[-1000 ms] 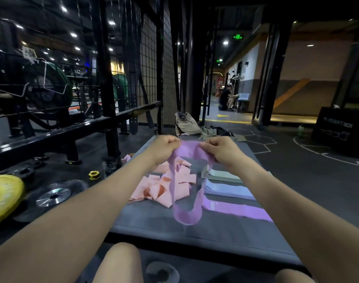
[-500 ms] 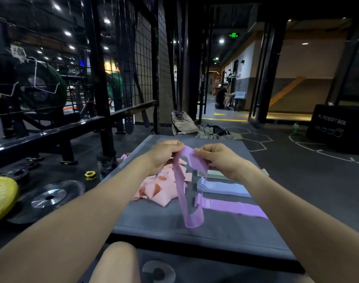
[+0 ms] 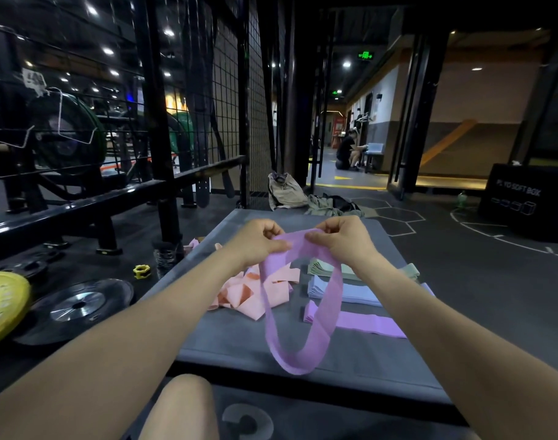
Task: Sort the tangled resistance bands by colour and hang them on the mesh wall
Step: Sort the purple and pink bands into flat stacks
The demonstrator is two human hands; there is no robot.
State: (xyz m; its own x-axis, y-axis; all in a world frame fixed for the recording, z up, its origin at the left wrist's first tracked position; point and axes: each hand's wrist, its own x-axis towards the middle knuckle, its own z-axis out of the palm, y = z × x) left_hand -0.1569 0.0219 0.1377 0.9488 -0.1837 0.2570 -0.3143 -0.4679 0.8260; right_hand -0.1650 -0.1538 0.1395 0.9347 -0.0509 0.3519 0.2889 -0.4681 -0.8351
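Note:
My left hand (image 3: 258, 241) and my right hand (image 3: 341, 238) both pinch the top of a purple resistance band (image 3: 319, 315), which hangs as an open loop over the grey mat (image 3: 227, 347). Beneath it lies a tangled heap of pink bands (image 3: 242, 290). On the right of the mat sit flat stacks: green bands (image 3: 323, 268) at the back, pale blue bands (image 3: 350, 292) in the middle, and purple bands (image 3: 363, 320) nearest. The black mesh wall (image 3: 230, 100) rises at the far left of the mat.
Weight plates, yellow (image 3: 1, 304) and black (image 3: 77, 308), lie on the floor at left beside a yellow collar (image 3: 142, 271) and a black rack rail (image 3: 81, 201). A bag (image 3: 285, 192) and clothes lie beyond the mat. A black soft box (image 3: 525, 201) stands right. A person sits far off.
The hanging purple band has untwisted and opened into a wider loop between my hands. My hands have shifted slightly along its top edge.

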